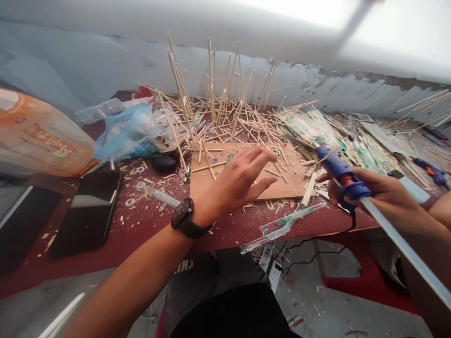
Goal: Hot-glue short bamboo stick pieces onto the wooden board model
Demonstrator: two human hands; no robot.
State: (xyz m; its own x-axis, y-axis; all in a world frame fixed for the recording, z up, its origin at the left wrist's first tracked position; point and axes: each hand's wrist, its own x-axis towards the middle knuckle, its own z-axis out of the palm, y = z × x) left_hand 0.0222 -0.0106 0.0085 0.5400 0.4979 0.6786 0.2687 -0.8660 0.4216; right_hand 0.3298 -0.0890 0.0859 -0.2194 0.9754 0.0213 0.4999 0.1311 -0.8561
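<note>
My left hand [243, 174], with a black watch at the wrist, hovers over a wooden board [207, 162] with its fingers stretched out and nothing in them. Thin wooden sticks [282, 173] and small scraps lie on that board. At the right, my right hand [382, 192] is wrapped round a blue hot glue gun [338, 171], a long glue stick trailing from its rear. The gun's nozzle points up and left, past the board's right edge. Upright stick frames [211, 89] stand behind the board among many loose sticks.
Two phones, a black phone [88, 211] among them, lie at the left near an orange bag [42, 131] and a blue plastic bag [123, 131]. Torn clear wrappers [292, 218] lie at the table's front edge. Another glue gun [430, 171] rests far right. A dark cord hangs below.
</note>
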